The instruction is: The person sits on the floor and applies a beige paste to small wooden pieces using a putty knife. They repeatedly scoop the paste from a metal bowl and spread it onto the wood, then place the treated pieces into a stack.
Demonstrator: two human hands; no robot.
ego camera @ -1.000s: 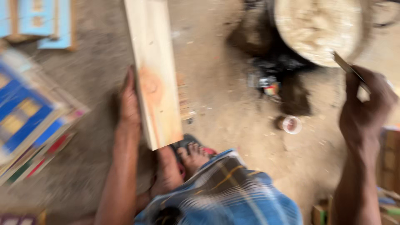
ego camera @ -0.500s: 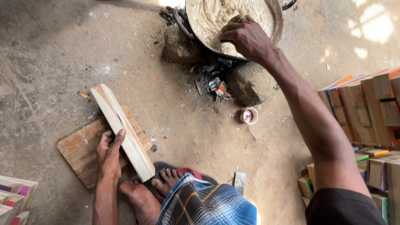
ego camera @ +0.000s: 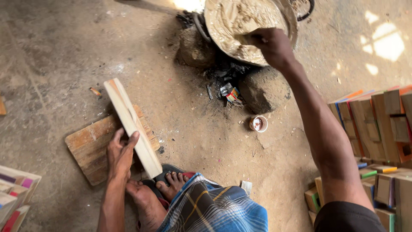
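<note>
My left hand (ego camera: 120,154) grips a pale wooden plank (ego camera: 132,125) that stands on edge across a flat brown board (ego camera: 92,146) on the ground, its near end by my bare feet (ego camera: 161,193). My right hand (ego camera: 271,45) reaches far forward into a big metal pan (ego camera: 292,19) full of thick beige paste (ego camera: 234,21). Its fingers are closed on a small tool dipped in the paste, mostly hidden by the hand. The pan rests on stones over ash and charcoal.
A small cup (ego camera: 258,123) with brown liquid stands on the dirt floor near a dark stone (ego camera: 262,92). Stacks of coloured wooden frames (ego camera: 377,129) fill the right side, and more painted pieces (ego camera: 13,189) lie at the lower left. My checked cloth (ego camera: 210,206) covers my lap.
The view has pulled back and steadied. My right hand went from raised beside the pan down into the paste. The left hand keeps hold of the plank, now resting on the brown board.
</note>
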